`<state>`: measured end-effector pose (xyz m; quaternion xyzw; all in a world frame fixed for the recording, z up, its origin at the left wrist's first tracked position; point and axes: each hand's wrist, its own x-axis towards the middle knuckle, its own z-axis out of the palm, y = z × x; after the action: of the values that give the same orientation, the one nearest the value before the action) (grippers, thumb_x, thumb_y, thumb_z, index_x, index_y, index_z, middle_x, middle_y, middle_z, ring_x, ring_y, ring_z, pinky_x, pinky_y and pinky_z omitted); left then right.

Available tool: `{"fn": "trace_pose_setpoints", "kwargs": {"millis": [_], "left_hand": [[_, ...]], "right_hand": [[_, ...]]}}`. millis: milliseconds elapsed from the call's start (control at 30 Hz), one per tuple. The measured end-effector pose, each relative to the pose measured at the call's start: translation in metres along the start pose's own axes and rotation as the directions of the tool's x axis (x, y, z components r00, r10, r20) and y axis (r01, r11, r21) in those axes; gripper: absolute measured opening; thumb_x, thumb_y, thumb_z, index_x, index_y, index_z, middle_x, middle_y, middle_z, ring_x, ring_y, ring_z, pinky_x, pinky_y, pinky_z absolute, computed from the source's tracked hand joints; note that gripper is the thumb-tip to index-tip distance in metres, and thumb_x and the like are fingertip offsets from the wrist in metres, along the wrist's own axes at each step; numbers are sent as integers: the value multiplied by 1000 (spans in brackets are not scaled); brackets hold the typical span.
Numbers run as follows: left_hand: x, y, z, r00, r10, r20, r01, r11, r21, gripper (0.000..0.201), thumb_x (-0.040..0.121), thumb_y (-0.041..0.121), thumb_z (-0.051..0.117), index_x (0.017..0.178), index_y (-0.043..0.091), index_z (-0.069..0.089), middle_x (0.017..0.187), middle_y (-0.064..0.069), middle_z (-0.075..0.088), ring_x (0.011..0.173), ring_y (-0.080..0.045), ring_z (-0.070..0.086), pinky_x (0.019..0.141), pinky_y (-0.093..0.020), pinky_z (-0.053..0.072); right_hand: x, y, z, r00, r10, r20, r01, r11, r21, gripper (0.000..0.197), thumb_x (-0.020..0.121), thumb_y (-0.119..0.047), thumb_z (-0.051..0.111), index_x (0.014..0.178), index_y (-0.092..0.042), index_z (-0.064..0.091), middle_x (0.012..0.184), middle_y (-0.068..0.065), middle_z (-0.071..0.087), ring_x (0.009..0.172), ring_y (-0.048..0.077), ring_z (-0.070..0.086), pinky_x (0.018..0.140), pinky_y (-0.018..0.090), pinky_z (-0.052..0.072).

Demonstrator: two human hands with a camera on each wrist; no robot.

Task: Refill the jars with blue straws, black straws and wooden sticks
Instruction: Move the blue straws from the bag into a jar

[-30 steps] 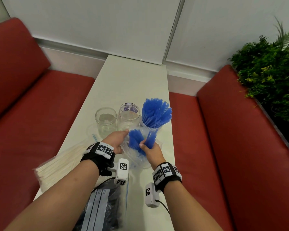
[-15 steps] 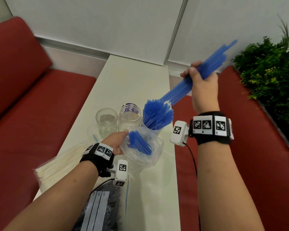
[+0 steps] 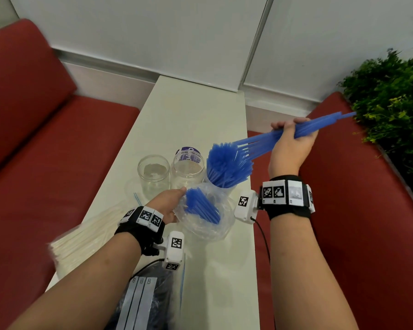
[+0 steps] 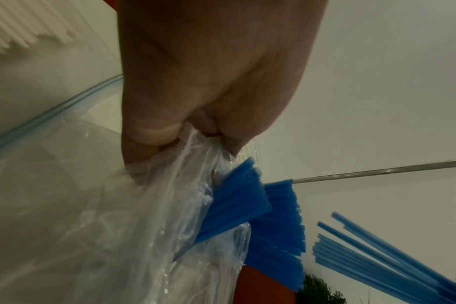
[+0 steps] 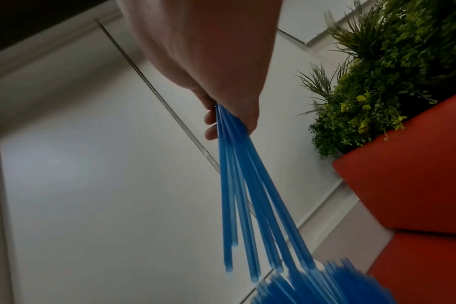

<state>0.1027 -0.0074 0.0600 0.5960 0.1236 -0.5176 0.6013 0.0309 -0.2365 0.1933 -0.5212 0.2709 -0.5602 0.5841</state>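
My right hand [image 3: 292,136] grips a bunch of blue straws [image 3: 284,134] [image 5: 247,195], raised and slanted with its lower ends just above the rightmost jar [image 3: 227,188], which is packed with blue straws [image 3: 227,165]. Beside that jar my left hand [image 3: 167,204] pinches the rim of a clear plastic bag [image 3: 205,222] [image 4: 143,216] that still holds blue straws [image 3: 200,207] [image 4: 234,203]. Two empty glass jars [image 3: 153,176] [image 3: 187,170] stand to the left. Pale sticks [image 3: 81,236] lie in a bag at the table's left edge. A bag of black straws [image 3: 148,296] lies near me.
The narrow white table [image 3: 191,115] runs away from me to a white wall. Red bench seats [image 3: 45,163] [image 3: 367,210] flank it on both sides. A green plant [image 3: 391,103] stands at the far right, close to the raised straw ends.
My right hand pulled a bunch of blue straws out of the bag, lifted it high, and has now lowered and tilted it over the full jar. The left hand kept hold of the bag.
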Motion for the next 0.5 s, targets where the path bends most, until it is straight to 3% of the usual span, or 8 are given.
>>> {"fn": "trace_pose_setpoints", "kwargs": {"millis": [67, 167, 300, 433, 500], "left_hand": [[1, 0, 0, 1000, -1, -2, 1, 1000, 9, 42, 109, 35, 44, 136, 6, 56, 126, -21, 68, 117, -37, 66, 106, -54, 49], [3, -2, -1, 1000, -7, -1, 7, 1000, 4, 43, 109, 36, 45, 138, 6, 56, 128, -22, 67, 118, -38, 66, 107, -54, 48], [5, -5, -4, 1000, -3, -1, 3, 1000, 7, 44, 108, 36, 47, 138, 5, 56, 128, -22, 67, 117, -38, 66, 106, -54, 49], [7, -5, -5, 1000, 1, -9, -1, 1000, 4, 44, 108, 36, 48, 138, 6, 56, 128, -21, 67, 116, -38, 66, 106, -55, 49], [6, -5, -4, 1000, 3, -1, -3, 1000, 3, 43, 108, 35, 48, 138, 5, 55, 129, -22, 67, 117, -38, 66, 106, -56, 49]], "right_hand": [[1, 1, 1, 1000, -8, -25, 9, 1000, 12, 17, 97, -2, 46, 98, -19, 45, 73, 2, 65, 71, 19, 68, 70, 30, 57], [-6, 18, -6, 995, 60, -76, -63, 997, -34, 17, 99, 1, 45, 102, -16, 44, 80, 8, 62, 74, 21, 67, 80, 38, 60], [-19, 49, -20, 981, 143, -133, -156, 983, -92, 22, 98, 1, 45, 98, -21, 47, 85, 8, 62, 75, 19, 67, 82, 37, 60], [-28, 70, -16, 983, 181, -40, -185, 962, -200, 25, 94, 3, 52, 92, -21, 51, 80, 4, 66, 76, 18, 67, 85, 37, 57], [-32, 76, -8, 971, 233, 60, -207, 937, -282, 25, 92, 2, 57, 90, -23, 54, 82, 3, 68, 78, 16, 68, 80, 30, 56]]}}
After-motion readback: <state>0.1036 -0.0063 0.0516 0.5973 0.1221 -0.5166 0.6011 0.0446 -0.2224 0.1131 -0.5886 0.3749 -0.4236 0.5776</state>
